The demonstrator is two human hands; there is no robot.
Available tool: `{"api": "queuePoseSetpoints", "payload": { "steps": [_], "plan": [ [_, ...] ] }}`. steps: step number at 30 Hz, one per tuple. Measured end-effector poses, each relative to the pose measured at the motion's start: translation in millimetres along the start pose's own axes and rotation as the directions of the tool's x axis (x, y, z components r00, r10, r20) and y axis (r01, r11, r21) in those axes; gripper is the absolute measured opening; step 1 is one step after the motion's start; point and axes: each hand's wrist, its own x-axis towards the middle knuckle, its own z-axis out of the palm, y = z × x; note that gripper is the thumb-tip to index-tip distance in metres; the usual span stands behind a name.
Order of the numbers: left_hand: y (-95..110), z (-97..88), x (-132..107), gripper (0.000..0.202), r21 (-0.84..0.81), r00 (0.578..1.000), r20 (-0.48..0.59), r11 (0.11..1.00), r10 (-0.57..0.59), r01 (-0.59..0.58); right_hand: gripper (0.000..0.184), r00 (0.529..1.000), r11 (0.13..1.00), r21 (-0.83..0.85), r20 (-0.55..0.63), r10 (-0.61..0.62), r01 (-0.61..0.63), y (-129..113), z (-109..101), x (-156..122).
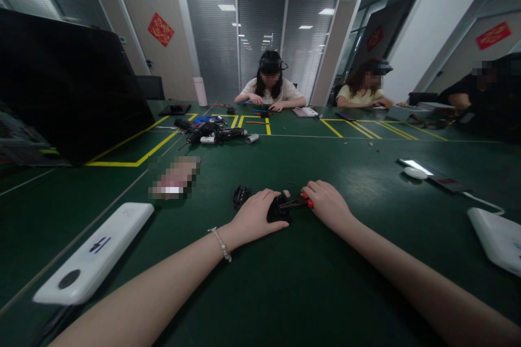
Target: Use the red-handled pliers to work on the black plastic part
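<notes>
My left hand [256, 216] is curled over a small black part [278, 210] and presses it onto the green table [285, 282]. My right hand [326, 203] is closed around a red-handled tool [303, 201] whose dark shaft points at that black part. A second small black piece [241, 196] lies just left of my left hand. A bracelet [221, 244] sits on my left wrist.
A white power bank [95, 252] lies at the near left, another white device [499, 238] at the near right. A phone [415, 165] and white puck [415, 173] lie on the right. A heap of tools [211, 131] and a dark monitor [69, 87] stand farther back. Three people sit across the table.
</notes>
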Motion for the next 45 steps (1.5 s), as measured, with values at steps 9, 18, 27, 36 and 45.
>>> {"api": "queuePoseSetpoints", "payload": {
  "steps": [9,18,27,36,45],
  "plan": [
    [0.4,0.3,-0.3,0.057,0.010,1.000,-0.002,1.000,-0.004,0.004,0.017,1.000,0.999,-0.038,-0.016,-0.023,0.023,1.2,0.4,-2.8],
    [1.7,-0.3,0.4,0.056,0.006,1.000,0.013,1.000,-0.026,0.026,0.014,0.999,0.999,-0.040,-0.020,-0.026,0.025,-2.3,-0.7,-2.5],
    [2.8,-1.9,0.5,0.056,0.010,1.000,0.015,1.000,-0.023,0.023,0.017,1.000,1.000,-0.010,0.001,-0.021,0.021,5.3,4.8,-3.5],
    [2.3,-1.2,0.2,0.056,0.012,1.000,0.012,1.000,-0.013,0.013,0.018,0.999,0.999,-0.034,-0.002,-0.033,0.033,2.0,1.3,-2.4],
    [0.6,0.4,0.5,0.055,0.020,1.000,-0.013,1.000,0.009,-0.009,0.016,0.999,0.998,-0.059,-0.012,-0.030,0.029,2.1,1.9,-2.1]
  ]
}}
